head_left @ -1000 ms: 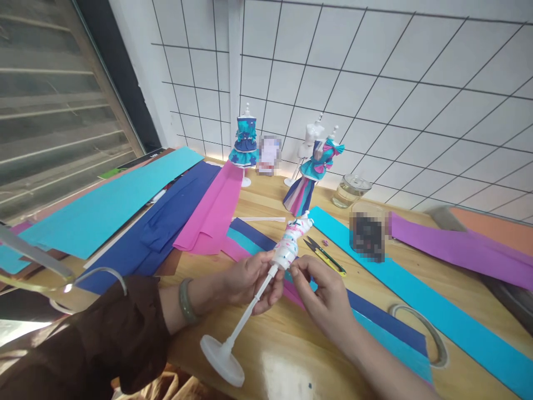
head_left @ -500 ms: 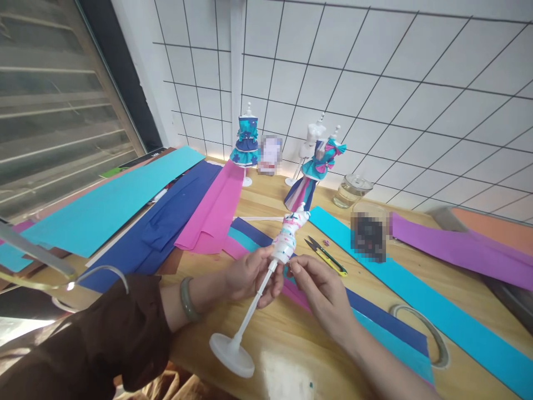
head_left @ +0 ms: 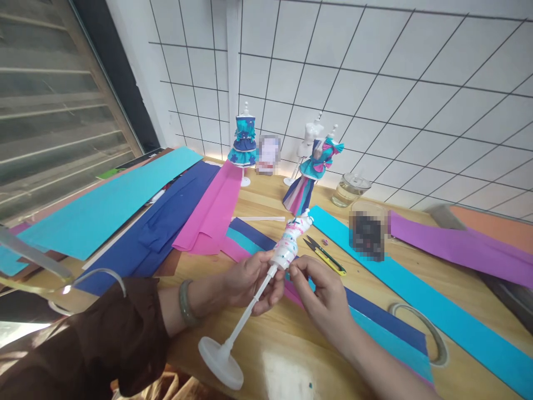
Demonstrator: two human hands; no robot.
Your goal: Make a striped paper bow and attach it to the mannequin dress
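A small white mannequin (head_left: 287, 248) on a stand, its body speckled with pink and blue bits, leans up and to the right above the table. My left hand (head_left: 254, 280) is closed around its lower body, near the top of the pole. The round white base (head_left: 220, 361) hangs tilted toward me. Thumb and forefinger of my right hand (head_left: 322, 291) are pinched together at the lower right edge of the body; whatever they hold is too small to make out. Behind that hand lies a layered strip (head_left: 387, 316) of navy, light blue and pink sheet.
Yellow-and-black thread snips (head_left: 327, 255) lie beyond my right hand. A tape roll (head_left: 441, 344) is at the right, by a long turquoise strip (head_left: 437, 311). Dressed mannequins (head_left: 245, 141) and a glass of liquid (head_left: 350, 190) stand at the back. Blue fabric (head_left: 145, 239) and pink fabric (head_left: 212, 216) cover the left.
The mannequin has tipped a little, its base swinging left and down toward me. My right hand stays pinched at its lower edge, with the fingers slightly shifted.
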